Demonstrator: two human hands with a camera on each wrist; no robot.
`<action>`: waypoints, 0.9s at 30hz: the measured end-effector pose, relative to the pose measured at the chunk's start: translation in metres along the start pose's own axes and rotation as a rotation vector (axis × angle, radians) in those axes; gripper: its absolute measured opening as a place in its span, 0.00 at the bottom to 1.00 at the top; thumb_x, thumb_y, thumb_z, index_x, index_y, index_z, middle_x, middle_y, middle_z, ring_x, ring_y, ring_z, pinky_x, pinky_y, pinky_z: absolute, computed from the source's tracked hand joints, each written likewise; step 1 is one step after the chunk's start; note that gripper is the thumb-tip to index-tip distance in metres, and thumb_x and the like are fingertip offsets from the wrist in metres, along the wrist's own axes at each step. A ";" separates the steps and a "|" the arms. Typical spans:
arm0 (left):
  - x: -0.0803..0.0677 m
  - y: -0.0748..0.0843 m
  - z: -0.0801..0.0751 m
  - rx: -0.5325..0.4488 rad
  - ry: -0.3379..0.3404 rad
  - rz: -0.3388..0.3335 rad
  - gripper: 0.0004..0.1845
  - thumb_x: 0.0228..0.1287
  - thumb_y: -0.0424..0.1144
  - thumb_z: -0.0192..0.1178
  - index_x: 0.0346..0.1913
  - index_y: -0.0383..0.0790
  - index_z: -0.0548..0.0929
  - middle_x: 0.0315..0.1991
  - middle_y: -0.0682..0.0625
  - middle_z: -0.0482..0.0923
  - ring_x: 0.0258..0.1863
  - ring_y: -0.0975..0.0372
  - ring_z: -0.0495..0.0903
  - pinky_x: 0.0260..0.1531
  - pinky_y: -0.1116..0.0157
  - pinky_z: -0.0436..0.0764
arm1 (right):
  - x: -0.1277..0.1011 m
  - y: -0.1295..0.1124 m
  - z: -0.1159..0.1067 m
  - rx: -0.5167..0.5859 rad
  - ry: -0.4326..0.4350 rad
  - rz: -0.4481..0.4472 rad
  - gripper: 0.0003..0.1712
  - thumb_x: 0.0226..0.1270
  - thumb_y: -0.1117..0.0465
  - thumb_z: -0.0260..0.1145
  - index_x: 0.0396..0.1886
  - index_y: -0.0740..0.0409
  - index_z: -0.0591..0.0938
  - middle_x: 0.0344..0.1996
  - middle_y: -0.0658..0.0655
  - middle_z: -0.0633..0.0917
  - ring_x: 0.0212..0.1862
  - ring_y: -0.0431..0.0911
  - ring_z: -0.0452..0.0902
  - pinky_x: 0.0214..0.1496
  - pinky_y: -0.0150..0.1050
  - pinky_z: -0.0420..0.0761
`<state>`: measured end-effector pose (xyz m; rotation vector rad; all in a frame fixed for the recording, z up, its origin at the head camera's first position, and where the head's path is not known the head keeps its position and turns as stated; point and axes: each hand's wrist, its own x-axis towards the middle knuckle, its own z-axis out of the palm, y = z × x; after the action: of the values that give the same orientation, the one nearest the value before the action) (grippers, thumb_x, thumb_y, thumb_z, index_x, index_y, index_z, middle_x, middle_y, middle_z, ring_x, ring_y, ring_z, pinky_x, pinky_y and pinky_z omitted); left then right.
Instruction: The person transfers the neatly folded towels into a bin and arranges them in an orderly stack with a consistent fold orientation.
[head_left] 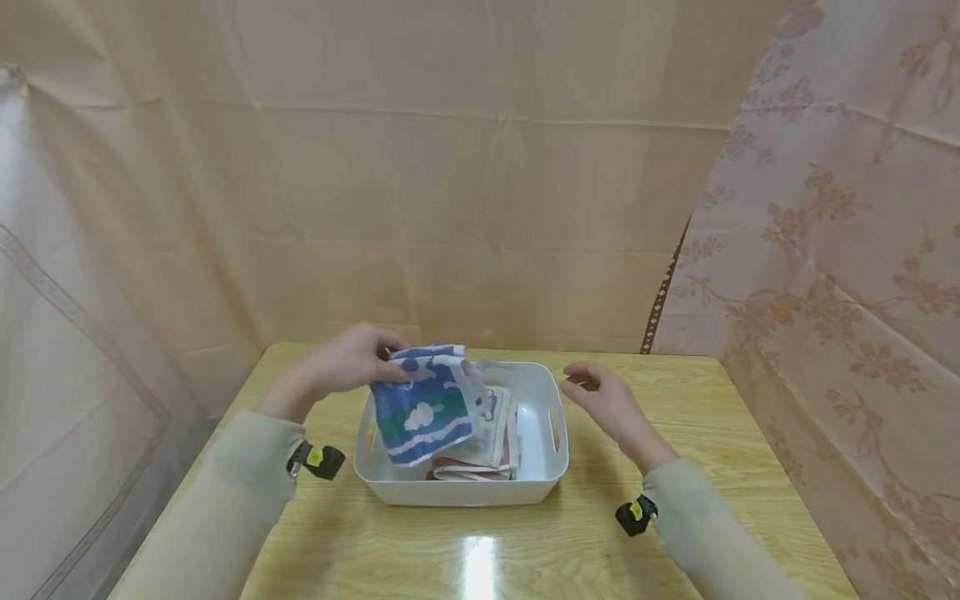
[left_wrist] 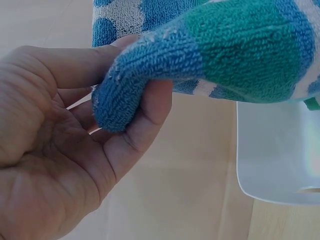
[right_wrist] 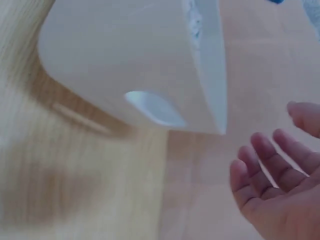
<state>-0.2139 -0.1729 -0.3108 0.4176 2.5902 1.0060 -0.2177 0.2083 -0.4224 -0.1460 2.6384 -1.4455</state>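
Note:
In the head view my left hand [head_left: 358, 360] pinches a folded blue, green and white towel [head_left: 423, 408] by its upper left corner, over the left part of a white plastic basket [head_left: 461, 494]. The left wrist view shows the towel's edge [left_wrist: 150, 60] bent between the thumb and fingers of the left hand [left_wrist: 75, 120]. More folded cloths [head_left: 491, 433], cream and reddish, lie in the basket, partly hidden behind the towel. My right hand [head_left: 607, 404] hovers beside the basket's right rim, holding nothing; its fingers are loosely bent in the right wrist view, apart from the basket wall [right_wrist: 125, 55].
The basket stands on a light wooden table [head_left: 637, 550] and has oval handle holes in its short sides. A beige curtain [head_left: 450, 208] hangs behind the table, and a flowered pink curtain [head_left: 847, 275] hangs at the right.

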 end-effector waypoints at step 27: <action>0.002 0.043 0.027 0.162 -0.041 0.173 0.10 0.66 0.34 0.69 0.49 0.42 0.88 0.38 0.51 0.85 0.33 0.62 0.83 0.36 0.65 0.85 | -0.041 -0.104 0.035 -0.367 0.103 -0.892 0.36 0.61 0.52 0.78 0.66 0.58 0.78 0.60 0.58 0.81 0.63 0.54 0.75 0.63 0.55 0.78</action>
<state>-0.1986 -0.1257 -0.3009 0.7066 2.6437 0.8334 -0.1689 0.1295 -0.3504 -1.4662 3.0392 -1.0831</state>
